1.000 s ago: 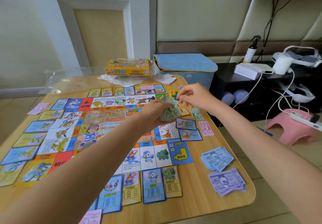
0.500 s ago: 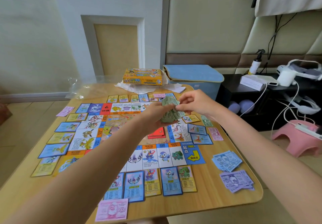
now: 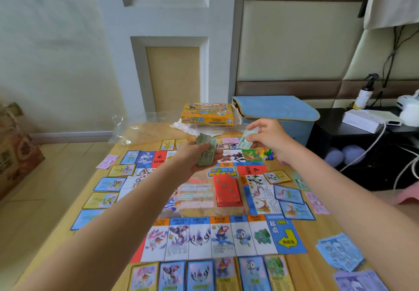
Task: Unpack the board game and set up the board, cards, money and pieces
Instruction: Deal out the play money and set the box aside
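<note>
The game board (image 3: 197, 197) lies unfolded on the wooden table (image 3: 301, 265), ringed by property cards (image 3: 254, 272). My left hand (image 3: 192, 154) grips a stack of green money (image 3: 205, 149) above the board's far side. My right hand (image 3: 269, 136) pinches a single green note (image 3: 248, 140), held apart to the right of the stack. A red card deck (image 3: 227, 191) sits mid-board. Coloured pawns (image 3: 267, 154) stand near the far right corner. Blue money (image 3: 340, 254) and purple money (image 3: 358, 281) lie at the near right.
The yellow game box (image 3: 207, 115) rests on white paper at the table's far edge, with clear plastic wrap (image 3: 127, 129) to its left. Pink notes (image 3: 107, 161) lie at the left and right edges. A blue storage box (image 3: 278, 109) and a black stand with cables are at the right.
My right hand has pulled one green note off the stack and moved it right, away from my left hand. The camera has tilted up.
</note>
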`<control>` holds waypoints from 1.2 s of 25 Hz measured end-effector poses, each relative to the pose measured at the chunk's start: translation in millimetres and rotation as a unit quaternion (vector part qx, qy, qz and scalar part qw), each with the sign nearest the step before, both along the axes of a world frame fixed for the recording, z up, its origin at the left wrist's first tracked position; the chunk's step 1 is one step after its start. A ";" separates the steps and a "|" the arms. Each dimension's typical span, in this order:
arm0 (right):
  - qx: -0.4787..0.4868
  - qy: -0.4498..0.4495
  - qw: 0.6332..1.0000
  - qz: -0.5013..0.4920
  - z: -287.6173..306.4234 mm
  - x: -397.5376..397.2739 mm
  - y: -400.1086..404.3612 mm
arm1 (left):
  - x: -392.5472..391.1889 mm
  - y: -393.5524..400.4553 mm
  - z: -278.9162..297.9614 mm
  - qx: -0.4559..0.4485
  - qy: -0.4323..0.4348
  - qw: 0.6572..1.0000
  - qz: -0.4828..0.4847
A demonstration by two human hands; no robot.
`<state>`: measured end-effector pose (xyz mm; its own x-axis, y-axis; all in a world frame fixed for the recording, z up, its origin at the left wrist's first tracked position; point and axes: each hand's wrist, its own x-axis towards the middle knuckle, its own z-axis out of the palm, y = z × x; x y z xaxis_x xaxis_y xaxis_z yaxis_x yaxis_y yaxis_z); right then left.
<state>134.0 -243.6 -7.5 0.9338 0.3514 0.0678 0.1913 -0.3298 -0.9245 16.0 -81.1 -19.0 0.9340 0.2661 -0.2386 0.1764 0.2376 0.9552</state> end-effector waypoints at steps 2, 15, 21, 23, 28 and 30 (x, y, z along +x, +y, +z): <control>-0.011 -0.001 0.997 -0.071 -7.7 26.8 20.5 | 10.0 24.5 -3.0 0.007 -0.001 1.000 0.027; -0.207 -0.085 0.973 -0.056 -66.4 95.0 132.8 | 56.0 82.1 -24.6 0.048 0.021 0.998 0.036; -0.289 -0.130 0.947 -0.041 -78.1 97.9 134.6 | 59.1 78.2 -30.7 0.029 0.026 0.999 0.027; -0.248 -0.156 0.955 -0.055 -69.4 94.5 135.6 | 53.2 78.2 -31.1 0.027 0.027 0.999 0.025; -0.034 0.025 0.977 0.208 -15.6 28.4 143.6 | 16.1 86.9 -21.6 -0.001 0.011 0.999 0.050; -0.025 0.039 0.952 0.302 -5.4 -0.7 151.1 | -4.8 97.1 -17.3 0.012 0.005 0.998 0.063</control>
<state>133.3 -92.5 -12.9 0.5614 0.8272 -0.0242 0.2924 -0.2256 -0.9293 11.2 16.1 -36.3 0.8902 0.3872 -0.2399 0.1561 0.2354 0.9593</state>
